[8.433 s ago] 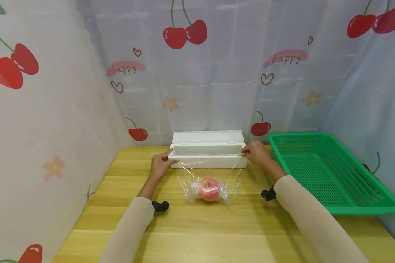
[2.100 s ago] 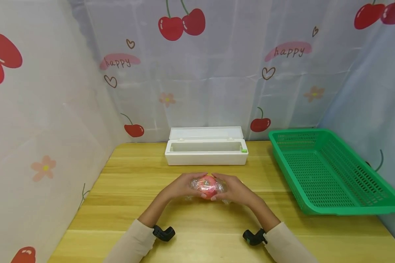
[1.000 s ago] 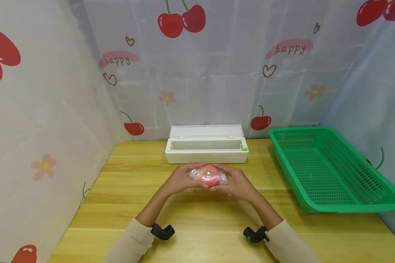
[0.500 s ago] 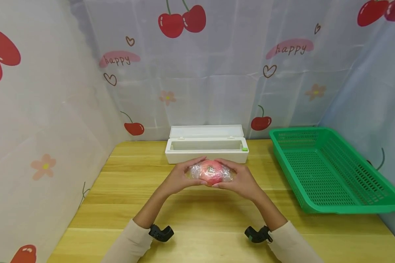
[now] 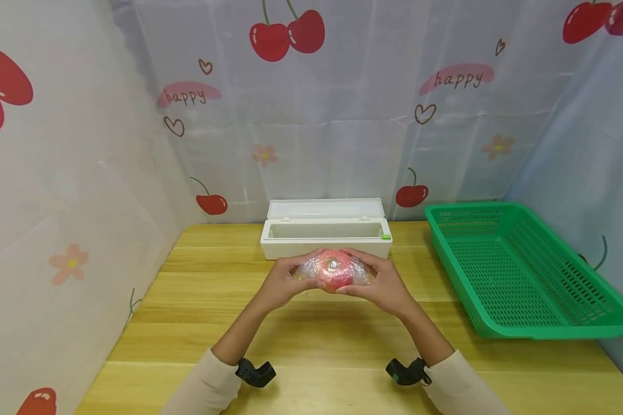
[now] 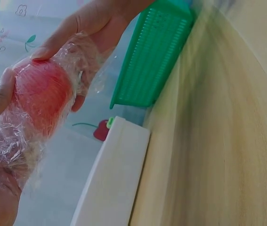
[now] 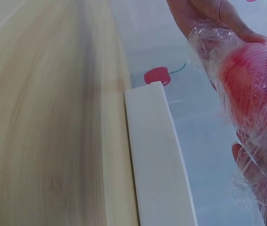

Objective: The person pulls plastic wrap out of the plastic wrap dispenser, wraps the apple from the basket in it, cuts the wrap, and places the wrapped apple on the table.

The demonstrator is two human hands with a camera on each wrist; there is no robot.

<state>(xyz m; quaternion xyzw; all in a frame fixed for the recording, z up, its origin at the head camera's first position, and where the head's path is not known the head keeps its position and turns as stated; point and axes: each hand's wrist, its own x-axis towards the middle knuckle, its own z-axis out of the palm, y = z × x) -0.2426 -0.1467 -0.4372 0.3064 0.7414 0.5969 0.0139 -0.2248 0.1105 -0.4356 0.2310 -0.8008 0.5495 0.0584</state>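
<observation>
A red apple (image 5: pixel 335 268) wrapped in clear plastic film is held up off the table between both hands, in front of the white box. My left hand (image 5: pixel 285 282) grips its left side, thumb on the near side and fingers on the far side. The right hand (image 5: pixel 386 286) grips the other side the same way. Bunched film (image 6: pixel 13 143) sticks out at both ends of the apple, partly hidden in the palms. Behind stands the long white cling film box (image 5: pixel 275 250), its lid (image 5: pixel 326 207) raised. A green slider (image 5: pixel 386 237) sits at the box's right end.
To the right, a large green plastic basket (image 5: pixel 519 276) stands on the wooden table (image 5: pixel 322 357). White curtains printed with cherries hang behind and along the sides. A black wrist camera (image 5: pixel 255 373) is worn on each arm.
Earlier both hands were at the box, with film stretching from it to the apple on the table. Since then, the film has come free, and both hands have gripped and lifted the wrapped apple.
</observation>
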